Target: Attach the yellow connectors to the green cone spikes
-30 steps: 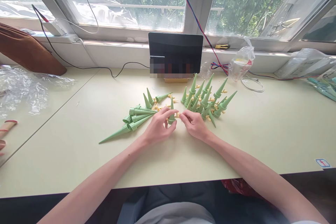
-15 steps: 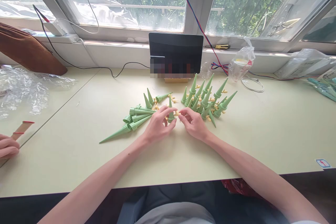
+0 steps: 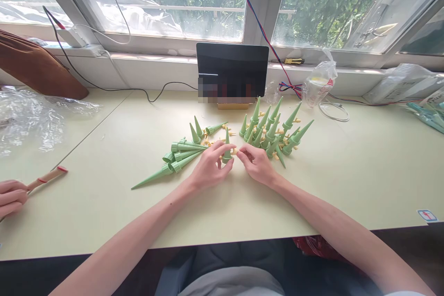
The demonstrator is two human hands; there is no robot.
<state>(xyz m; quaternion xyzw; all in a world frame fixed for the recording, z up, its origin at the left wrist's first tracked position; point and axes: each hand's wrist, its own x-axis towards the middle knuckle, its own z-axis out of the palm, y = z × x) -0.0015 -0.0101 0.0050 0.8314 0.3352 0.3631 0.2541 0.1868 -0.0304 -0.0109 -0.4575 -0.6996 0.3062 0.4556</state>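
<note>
Both forearms reach in from the near edge, converging. Left hand (image 3: 212, 165): palm inward, thumb and fingers curved in a loose pinch. Right hand (image 3: 257, 163): just beside it, knuckles up, thumb and index tips together, remaining fingers curled. Wrists nearly straight.

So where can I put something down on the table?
There's bare table right of the upright green cones, between the white cable and the sticker. Another patch lies between the lying cones and the other person's hand. It's crowded beyond the left hand and right hand.
</note>
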